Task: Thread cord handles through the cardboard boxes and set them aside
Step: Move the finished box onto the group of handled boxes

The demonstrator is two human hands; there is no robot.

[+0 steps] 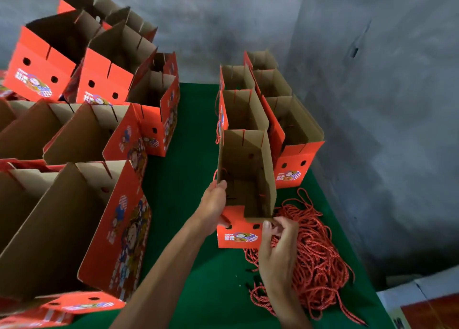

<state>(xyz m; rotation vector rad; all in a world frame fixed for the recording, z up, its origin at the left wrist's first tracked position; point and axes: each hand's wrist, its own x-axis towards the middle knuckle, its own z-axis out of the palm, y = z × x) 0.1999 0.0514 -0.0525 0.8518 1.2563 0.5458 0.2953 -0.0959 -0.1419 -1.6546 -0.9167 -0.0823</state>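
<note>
- My left hand (213, 204) has its grip clasped on the near-left edge of an open red cardboard box (246, 179) standing on the green table (188, 179).
- My right hand (278, 244) pinches the box's front-right corner, over a pile of red cords (315, 254).

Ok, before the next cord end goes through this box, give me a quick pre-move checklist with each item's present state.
1. Box steadied: left hand grips the near box at its left wall. Ok.
2. Front holes unobstructed: both holes show on the red front flap. Ok.
3. Cord end in the right hand: fingers pinch at the flap's right corner, cord there hidden. Cannot tell.
4. Spare cords within reach: cord pile lies beside the right hand. Ok.
5. Left-side handle already threaded: a cord loop shows outside the left wall. Ok.
</note>
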